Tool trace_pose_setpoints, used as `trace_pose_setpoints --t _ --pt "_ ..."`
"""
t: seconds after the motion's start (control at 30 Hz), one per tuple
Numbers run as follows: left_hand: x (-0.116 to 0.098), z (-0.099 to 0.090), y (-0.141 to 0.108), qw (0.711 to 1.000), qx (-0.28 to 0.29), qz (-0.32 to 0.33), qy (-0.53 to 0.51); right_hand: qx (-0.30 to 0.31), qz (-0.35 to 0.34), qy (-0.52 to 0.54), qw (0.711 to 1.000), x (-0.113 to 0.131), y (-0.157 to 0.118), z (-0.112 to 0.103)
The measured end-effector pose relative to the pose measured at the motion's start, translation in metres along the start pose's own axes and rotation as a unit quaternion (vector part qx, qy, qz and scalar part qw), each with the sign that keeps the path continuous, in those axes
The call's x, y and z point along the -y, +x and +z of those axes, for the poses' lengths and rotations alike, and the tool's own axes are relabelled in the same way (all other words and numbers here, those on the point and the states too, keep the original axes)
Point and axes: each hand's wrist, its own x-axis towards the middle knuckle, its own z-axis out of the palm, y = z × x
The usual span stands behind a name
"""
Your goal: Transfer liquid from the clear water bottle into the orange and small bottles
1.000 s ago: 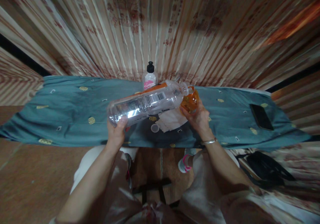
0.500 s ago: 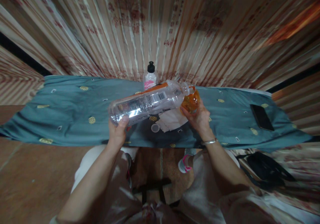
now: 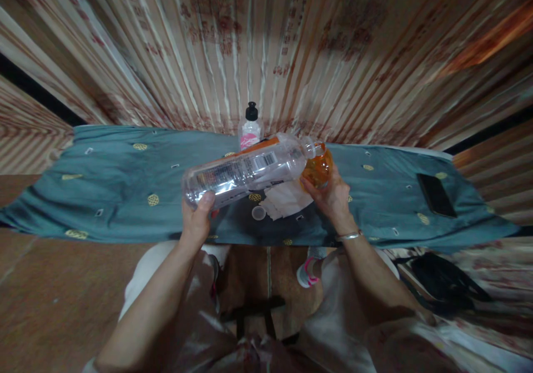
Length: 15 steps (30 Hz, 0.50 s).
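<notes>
My left hand is closed round the base of a large clear plastic bottle with a printed label. The bottle is tilted, its uncapped neck pointing right and slightly up. My right hand grips a small container of orange liquid, partly hidden by my fingers. The bottle's mouth overlaps the top of this container; whether they touch I cannot tell. Below them on the cloth lie a crumpled white tissue and a small white cap. Behind the large bottle stands a clear bottle with a black top.
A teal patterned cloth covers the narrow table. Toward its right end lies a black phone. Striped curtains hang right behind the table. A black bag is at the lower right, beside my leg.
</notes>
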Motion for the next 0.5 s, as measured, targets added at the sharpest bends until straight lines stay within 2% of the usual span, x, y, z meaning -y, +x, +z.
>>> trace_pose_setpoints --t 0.5 --pt "0.0046 -0.0026 -0.0005 1.000 0.012 0.005 0.009 -0.005 -0.001 -0.012 1.000 -0.0011 -0.0001 0.0008"
